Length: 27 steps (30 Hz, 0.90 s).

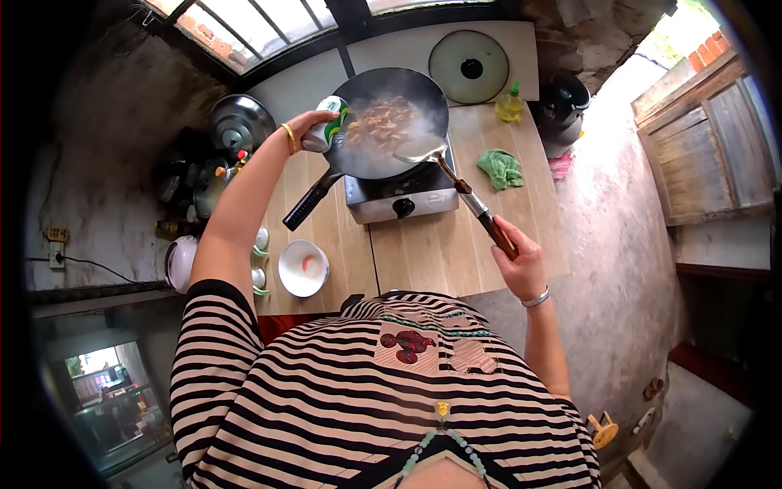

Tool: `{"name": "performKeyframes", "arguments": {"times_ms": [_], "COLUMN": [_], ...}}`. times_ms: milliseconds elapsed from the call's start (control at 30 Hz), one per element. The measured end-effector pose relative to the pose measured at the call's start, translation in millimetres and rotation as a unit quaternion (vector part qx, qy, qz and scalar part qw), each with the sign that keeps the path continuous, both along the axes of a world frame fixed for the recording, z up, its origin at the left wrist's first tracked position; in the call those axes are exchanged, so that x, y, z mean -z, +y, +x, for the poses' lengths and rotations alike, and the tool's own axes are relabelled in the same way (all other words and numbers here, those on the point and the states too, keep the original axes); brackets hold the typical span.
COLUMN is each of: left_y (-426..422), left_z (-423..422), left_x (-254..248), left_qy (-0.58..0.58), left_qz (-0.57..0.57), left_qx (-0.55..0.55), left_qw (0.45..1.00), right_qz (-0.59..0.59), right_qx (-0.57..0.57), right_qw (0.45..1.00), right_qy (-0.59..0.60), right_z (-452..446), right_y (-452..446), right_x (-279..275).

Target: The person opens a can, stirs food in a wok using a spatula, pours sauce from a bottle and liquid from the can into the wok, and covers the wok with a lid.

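Observation:
My left hand (303,130) is wrapped around a green and white drink can (327,124), tilted over the left rim of a dark wok (389,78). Whether liquid runs from the can is hard to see through the steam. Browned chunks of food, probably meat (381,121), lie in the wok. My right hand (521,262) grips the dark handle of a metal wok spatula (475,204), whose broad head rests inside the wok on the right, partly veiled by steam. Beneath the wok is a silver tabletop stove (402,200) with a black knob.
A white bowl (303,268) with a small orange-red piece inside stands front left on the wooden table (489,273). Toward the back right are a glass lid (468,68), a yellow-liquid bottle (509,104) and a green cloth (499,169). The wok's black handle (306,205) points front left.

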<state>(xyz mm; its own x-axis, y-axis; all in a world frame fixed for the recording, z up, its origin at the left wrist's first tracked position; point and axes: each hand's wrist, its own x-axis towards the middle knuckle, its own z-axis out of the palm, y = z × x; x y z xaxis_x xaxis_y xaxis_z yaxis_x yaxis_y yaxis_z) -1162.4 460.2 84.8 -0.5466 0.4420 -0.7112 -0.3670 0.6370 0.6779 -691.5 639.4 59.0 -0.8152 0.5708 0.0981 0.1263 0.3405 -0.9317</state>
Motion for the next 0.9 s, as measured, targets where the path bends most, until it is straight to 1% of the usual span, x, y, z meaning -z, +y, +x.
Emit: {"name": "performKeyframes", "arguments": {"times_ms": [67,233,367,433,533,633,833,900], "left_y": [-12.5,-29.4,-24.8,-19.4,-2.0,18.4,73.7,90.8], "left_z": [0.7,20.3,40.9,51.3,67.4,65.4,63.7,49.0], "left_x": [-4.8,-21.3,-29.9,-32.0,-36.6,-21.6,-12.8,0.1], "left_qy": [-0.001,-0.014,-0.045,-0.064,-0.041,-0.023,0.007,0.017], "left_qz": [-0.030,-0.088,-0.083,-0.072,-0.093,-0.077,-0.054,-0.041], "left_qx": [0.003,0.012,0.029,0.068,0.109,0.132,0.128,0.142], "left_qw": [1.000,0.996,0.995,0.993,0.989,0.988,0.990,0.989], "right_qz": [0.004,-0.001,-0.022,-0.024,-0.027,-0.019,-0.025,-0.015], "right_qx": [-0.006,-0.033,-0.032,-0.030,-0.024,-0.021,-0.007,-0.006], "right_qw": [1.000,0.999,0.999,0.999,0.999,1.000,1.000,1.000], "right_qy": [0.012,-0.007,0.008,0.016,0.023,0.011,0.014,0.022], "right_z": [-0.7,1.5,5.3,8.5,14.5,21.9,27.0,27.6], "right_y": [1.5,6.2,7.6,7.3,6.5,7.6,1.3,-1.1], "right_x": [2.2,0.0,5.4,6.5,9.1,8.7,5.8,6.6]}}
